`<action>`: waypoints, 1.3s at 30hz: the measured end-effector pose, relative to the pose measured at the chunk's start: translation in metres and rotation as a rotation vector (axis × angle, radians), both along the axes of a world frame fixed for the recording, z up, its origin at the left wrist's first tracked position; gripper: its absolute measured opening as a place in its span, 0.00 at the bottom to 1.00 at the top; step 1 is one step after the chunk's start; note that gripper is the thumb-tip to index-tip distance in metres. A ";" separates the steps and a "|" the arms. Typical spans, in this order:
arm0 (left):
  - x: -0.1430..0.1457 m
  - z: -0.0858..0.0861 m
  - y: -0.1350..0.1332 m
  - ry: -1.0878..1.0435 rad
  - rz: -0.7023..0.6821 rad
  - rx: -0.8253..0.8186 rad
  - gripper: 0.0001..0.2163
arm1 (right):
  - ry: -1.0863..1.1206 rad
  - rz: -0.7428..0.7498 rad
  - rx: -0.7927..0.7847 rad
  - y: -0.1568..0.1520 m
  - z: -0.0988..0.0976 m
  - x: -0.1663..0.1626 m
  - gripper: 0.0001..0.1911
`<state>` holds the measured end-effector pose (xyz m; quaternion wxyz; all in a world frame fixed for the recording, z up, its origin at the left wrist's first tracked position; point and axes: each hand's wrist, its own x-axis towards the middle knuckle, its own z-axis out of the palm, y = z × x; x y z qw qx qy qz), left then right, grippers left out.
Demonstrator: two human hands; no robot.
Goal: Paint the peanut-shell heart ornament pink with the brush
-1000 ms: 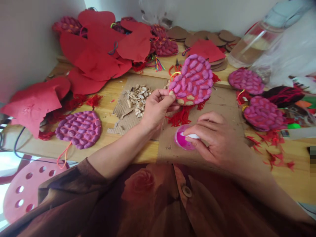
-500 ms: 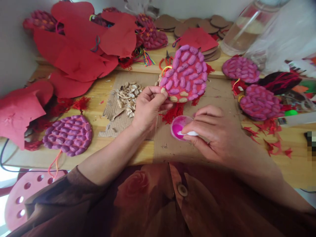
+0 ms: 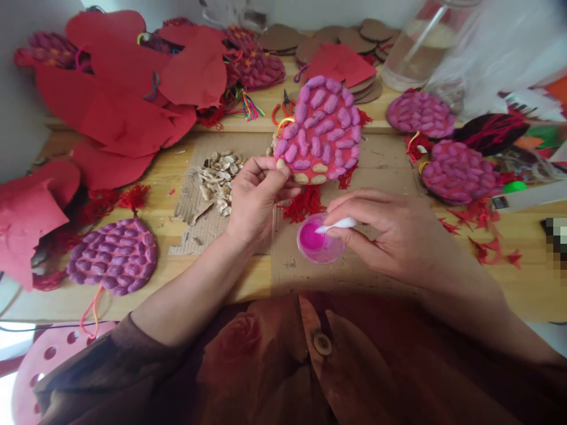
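My left hand (image 3: 261, 198) pinches the lower left edge of a heart-shaped peanut-shell ornament (image 3: 325, 127) and holds it raised. Most shells on its red face are pink-purple; a few along the bottom are bare tan. A yellow loop hangs at its left, red tassels (image 3: 305, 203) below. Between thumb and fingers of my right hand (image 3: 376, 233) is a small white applicator (image 3: 339, 225), its kind not clear, with its tip over a clear cup of magenta paint (image 3: 313, 237). That cup rests on cardboard (image 3: 283, 271).
Loose peanut shells (image 3: 217, 177) lie left of my left hand. Finished purple ornaments (image 3: 115, 254) sit left and right. Red paper hearts (image 3: 119, 88) are heaped at back left. Behind stand orange-handled pliers (image 3: 283, 109), cardboard hearts (image 3: 279, 38) and a clear jar (image 3: 414, 47).
The applicator's tip has risen slightly in the paint cup, and my right fingers have drawn back a little from the cup. The whole view has shifted slightly; my left hand keeps its hold.
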<state>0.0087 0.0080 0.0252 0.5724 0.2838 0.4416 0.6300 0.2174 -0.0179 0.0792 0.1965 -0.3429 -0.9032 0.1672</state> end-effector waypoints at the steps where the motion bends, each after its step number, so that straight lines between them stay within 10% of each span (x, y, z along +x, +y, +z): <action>1: 0.000 0.000 0.000 0.004 -0.002 0.002 0.14 | 0.006 0.016 0.007 0.000 0.000 0.000 0.07; 39: -0.004 -0.007 0.002 0.084 -0.054 0.104 0.13 | -0.025 0.037 0.012 0.002 -0.001 0.003 0.09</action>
